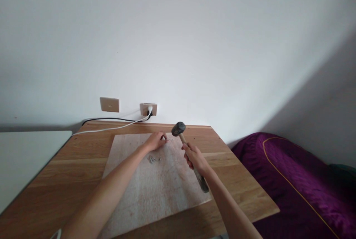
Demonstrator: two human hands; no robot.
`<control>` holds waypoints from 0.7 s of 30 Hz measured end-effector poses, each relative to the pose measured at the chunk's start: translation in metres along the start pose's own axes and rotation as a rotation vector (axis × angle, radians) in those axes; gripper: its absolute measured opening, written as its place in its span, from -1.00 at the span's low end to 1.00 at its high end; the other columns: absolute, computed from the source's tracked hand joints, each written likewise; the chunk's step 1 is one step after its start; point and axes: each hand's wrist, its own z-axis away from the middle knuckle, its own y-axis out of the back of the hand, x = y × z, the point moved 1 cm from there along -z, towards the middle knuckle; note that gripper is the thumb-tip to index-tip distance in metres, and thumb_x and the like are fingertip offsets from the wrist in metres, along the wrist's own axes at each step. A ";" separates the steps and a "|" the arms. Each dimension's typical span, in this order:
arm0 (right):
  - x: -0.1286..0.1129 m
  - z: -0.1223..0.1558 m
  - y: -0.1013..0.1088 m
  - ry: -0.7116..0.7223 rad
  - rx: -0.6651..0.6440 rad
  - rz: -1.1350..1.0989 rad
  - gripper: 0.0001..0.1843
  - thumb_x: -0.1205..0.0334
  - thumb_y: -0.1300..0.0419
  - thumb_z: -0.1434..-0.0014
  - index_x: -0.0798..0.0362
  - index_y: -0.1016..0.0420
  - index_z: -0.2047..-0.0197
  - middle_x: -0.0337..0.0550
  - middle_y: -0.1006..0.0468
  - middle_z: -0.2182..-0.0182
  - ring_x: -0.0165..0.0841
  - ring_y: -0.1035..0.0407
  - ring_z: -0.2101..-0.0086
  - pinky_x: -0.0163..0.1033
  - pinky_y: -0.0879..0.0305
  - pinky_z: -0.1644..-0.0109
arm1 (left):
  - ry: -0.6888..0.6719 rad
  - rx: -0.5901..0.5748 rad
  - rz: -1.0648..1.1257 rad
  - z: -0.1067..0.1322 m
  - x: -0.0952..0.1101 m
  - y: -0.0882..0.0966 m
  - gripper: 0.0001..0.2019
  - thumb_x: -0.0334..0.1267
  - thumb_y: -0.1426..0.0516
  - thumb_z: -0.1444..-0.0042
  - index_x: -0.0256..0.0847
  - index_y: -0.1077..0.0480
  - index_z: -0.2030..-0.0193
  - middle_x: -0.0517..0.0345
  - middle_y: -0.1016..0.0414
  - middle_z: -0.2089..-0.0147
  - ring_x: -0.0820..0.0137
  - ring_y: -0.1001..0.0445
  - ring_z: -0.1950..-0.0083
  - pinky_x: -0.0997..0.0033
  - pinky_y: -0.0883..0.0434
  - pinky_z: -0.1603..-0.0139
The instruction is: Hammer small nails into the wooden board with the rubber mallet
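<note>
A hammer [178,128] with a dark, stubby head and a wooden handle is gripped in my right hand [195,158], tilted above the right part of a pale wooden board [144,205]. My left hand [155,141] rests at the board's far side, its thumb and forefinger pinched on a thin nail [170,140], which is small and hard to make out. The hammer head is raised just right of those fingertips, apart from them. Closer to me, a small heap of loose nails [151,159] lies on the board.
Beneath the board is a brown wooden table [241,179] against a white wall. A white cable [105,130] and a black one run to a wall socket [148,109]. To the right is purple fabric [300,179]; a white surface [25,161] stands left.
</note>
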 end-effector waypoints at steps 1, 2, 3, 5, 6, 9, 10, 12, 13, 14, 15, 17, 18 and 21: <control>0.000 0.001 0.002 -0.006 0.007 -0.025 -0.60 -0.18 -0.01 -0.30 0.00 -0.33 0.18 -0.46 -0.26 0.62 -0.55 -0.10 0.74 -0.42 -0.01 0.71 | -0.003 -0.001 0.002 0.000 0.000 0.000 -0.84 -0.18 -0.24 -0.13 -0.22 -0.55 0.26 0.18 -0.48 0.37 0.35 -0.43 0.32 0.42 -0.27 0.28; 0.000 0.001 0.003 -0.015 0.013 -0.038 -0.60 -0.18 -0.02 -0.29 0.00 -0.33 0.19 -0.47 -0.25 0.62 -0.55 -0.09 0.74 -0.42 -0.01 0.71 | -0.008 0.001 0.007 -0.001 0.001 0.001 -0.85 -0.20 -0.22 -0.14 -0.23 -0.55 0.27 0.19 -0.47 0.39 0.35 -0.43 0.33 0.42 -0.26 0.28; 0.000 0.002 0.003 -0.024 0.017 -0.037 -0.61 -0.17 -0.04 -0.28 0.01 -0.34 0.20 -0.47 -0.25 0.63 -0.55 -0.09 0.74 -0.42 -0.01 0.71 | -0.009 0.002 0.013 -0.001 0.001 0.001 -0.86 -0.22 -0.22 -0.14 -0.24 -0.56 0.28 0.19 -0.47 0.41 0.35 -0.42 0.34 0.42 -0.25 0.29; -0.002 0.003 0.003 -0.033 0.024 -0.013 -0.62 -0.16 -0.07 -0.26 0.02 -0.34 0.23 -0.46 -0.25 0.64 -0.55 -0.10 0.75 -0.43 -0.01 0.72 | -0.012 -0.006 0.026 -0.001 0.001 0.002 -0.86 -0.24 -0.21 -0.15 -0.25 -0.57 0.29 0.18 -0.48 0.43 0.36 -0.42 0.35 0.42 -0.25 0.28; -0.003 0.004 0.002 -0.027 0.029 -0.006 -0.62 -0.16 -0.08 -0.25 0.02 -0.34 0.24 -0.46 -0.25 0.64 -0.55 -0.10 0.74 -0.43 0.00 0.72 | -0.019 -0.014 0.028 -0.001 0.001 0.002 -0.85 -0.24 -0.20 -0.15 -0.25 -0.58 0.29 0.18 -0.49 0.43 0.36 -0.43 0.34 0.42 -0.26 0.27; -0.011 0.007 -0.001 0.031 0.044 -0.033 -0.58 -0.22 -0.07 -0.25 0.00 -0.33 0.24 -0.47 -0.25 0.64 -0.55 -0.11 0.74 -0.44 0.00 0.73 | -0.047 -0.026 0.005 -0.001 0.000 0.002 -0.83 -0.25 -0.18 -0.17 -0.24 -0.59 0.23 0.16 -0.52 0.37 0.34 -0.45 0.29 0.41 -0.29 0.23; -0.014 0.007 -0.002 0.057 0.048 -0.051 -0.57 -0.24 -0.06 -0.25 0.00 -0.32 0.23 -0.48 -0.25 0.64 -0.55 -0.11 0.74 -0.44 0.00 0.72 | -0.045 -0.019 -0.008 -0.001 0.000 0.002 -0.81 -0.24 -0.20 -0.15 -0.24 -0.59 0.17 0.14 -0.53 0.34 0.33 -0.46 0.27 0.41 -0.31 0.22; -0.017 0.007 -0.005 0.093 0.050 -0.077 -0.56 -0.25 -0.03 -0.27 -0.01 -0.32 0.20 -0.48 -0.26 0.63 -0.56 -0.11 0.74 -0.44 -0.01 0.73 | -0.020 0.002 -0.023 -0.001 -0.001 0.001 -0.65 -0.19 -0.28 -0.08 -0.25 -0.56 0.00 0.11 -0.56 0.25 0.29 -0.49 0.23 0.38 -0.34 0.18; -0.018 0.005 -0.007 0.089 0.037 -0.067 -0.57 -0.23 -0.02 -0.28 -0.01 -0.32 0.20 -0.48 -0.26 0.63 -0.55 -0.11 0.74 -0.44 -0.01 0.73 | -0.008 0.011 -0.019 -0.001 0.000 0.001 -0.55 -0.16 -0.32 -0.03 -0.25 -0.53 -0.07 0.09 -0.57 0.21 0.27 -0.50 0.21 0.37 -0.36 0.16; -0.017 0.004 -0.009 0.073 0.013 -0.042 -0.59 -0.21 -0.02 -0.29 -0.01 -0.33 0.21 -0.47 -0.27 0.63 -0.55 -0.12 0.75 -0.44 -0.02 0.73 | -0.004 0.020 -0.007 0.000 0.000 0.000 -0.49 -0.14 -0.35 0.01 -0.24 -0.51 -0.11 0.07 -0.58 0.16 0.24 -0.51 0.18 0.35 -0.38 0.13; -0.015 0.002 -0.011 0.049 -0.017 -0.010 -0.61 -0.18 -0.04 -0.29 0.00 -0.34 0.23 -0.46 -0.28 0.64 -0.55 -0.13 0.75 -0.44 -0.02 0.73 | -0.009 0.027 0.009 0.000 0.001 0.001 -0.46 -0.14 -0.37 0.03 -0.22 -0.50 -0.11 0.04 -0.58 0.11 0.22 -0.52 0.13 0.33 -0.39 0.10; -0.009 -0.002 -0.015 0.000 -0.070 0.052 -0.64 -0.13 -0.09 -0.28 0.01 -0.34 0.29 -0.44 -0.29 0.66 -0.54 -0.15 0.76 -0.43 -0.02 0.74 | -0.024 0.044 0.034 0.001 0.003 0.001 -0.51 -0.18 -0.37 0.04 -0.21 -0.51 -0.06 0.00 -0.58 0.02 0.19 -0.52 0.05 0.32 -0.40 0.03; -0.006 -0.002 -0.016 -0.015 -0.080 0.072 -0.65 -0.12 -0.10 -0.27 0.01 -0.34 0.31 -0.44 -0.28 0.67 -0.53 -0.15 0.77 -0.42 -0.01 0.74 | -0.022 0.051 0.035 0.001 0.004 0.002 -0.56 -0.20 -0.37 0.04 -0.21 -0.53 -0.02 -0.01 -0.58 0.02 0.19 -0.52 0.05 0.32 -0.40 0.02; 0.001 -0.001 -0.016 -0.015 -0.047 0.000 -0.62 -0.16 -0.02 -0.29 0.00 -0.33 0.24 -0.47 -0.25 0.64 -0.54 -0.12 0.76 -0.42 -0.02 0.73 | 0.016 0.029 0.010 0.003 0.006 0.004 -0.72 -0.16 -0.31 -0.04 -0.23 -0.55 0.13 0.04 -0.58 0.15 0.27 -0.51 0.19 0.36 -0.38 0.14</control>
